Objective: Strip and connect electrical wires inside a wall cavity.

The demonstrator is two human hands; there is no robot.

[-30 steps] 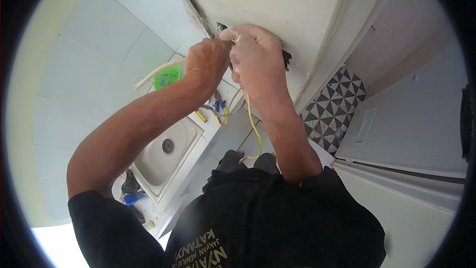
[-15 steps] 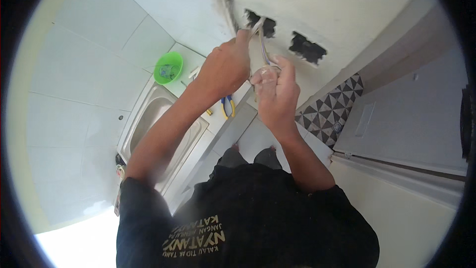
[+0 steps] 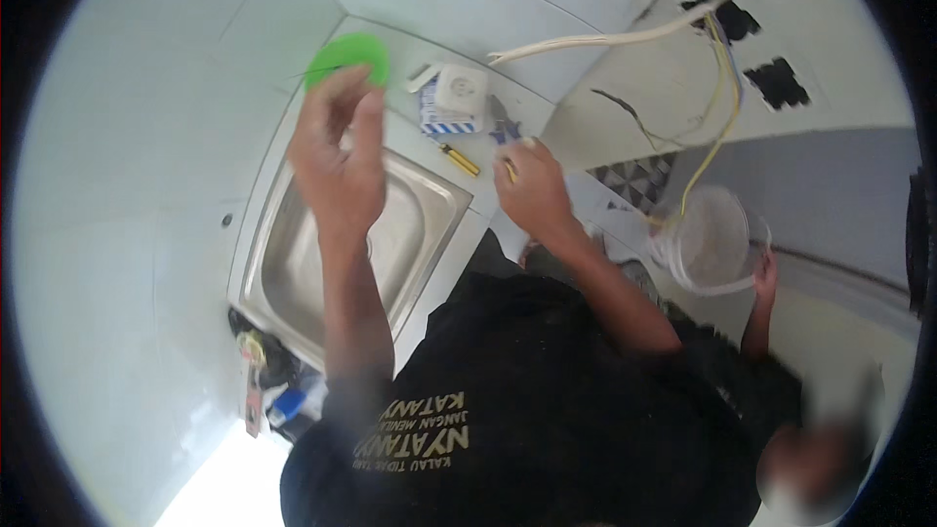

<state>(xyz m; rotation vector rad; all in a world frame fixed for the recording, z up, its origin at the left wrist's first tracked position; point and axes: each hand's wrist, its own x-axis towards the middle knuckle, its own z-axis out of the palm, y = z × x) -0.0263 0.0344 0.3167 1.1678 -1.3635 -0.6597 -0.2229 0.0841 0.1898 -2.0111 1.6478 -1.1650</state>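
Note:
My right hand [image 3: 532, 187] is closed around the handles of pliers [image 3: 503, 122], which have blue and yellow grips and lie at the counter's edge with jaws pointing away. My left hand [image 3: 342, 161], slightly blurred, is raised over the sink, thumb and fingers apart with nothing seen between them. Just beyond its fingertips is a green bowl [image 3: 366, 54]. Between the hands, a white socket [image 3: 461, 90] rests on a blue-and-white box [image 3: 444, 117]. A yellow-handled screwdriver [image 3: 459, 159] lies nearby. From a wall hole [image 3: 737, 20] come a thick white cable [image 3: 595, 40] and thin yellow and blue wires [image 3: 727, 59].
A steel sink [image 3: 454, 197] is set into the counter. At right, another person's hand [image 3: 766, 273] holds a clear bucket [image 3: 712, 234]. A second hole [image 3: 778, 84] opens in the wall. Dark-ended wires [image 3: 617, 102] hang nearby. Assorted items, including a blue one [image 3: 286, 407], lie left of the sink.
Both hands have left the wires at the wall hole. My right hand has come down onto the pliers; my left has moved over the sink. The view has shifted, and a person with a bucket appears.

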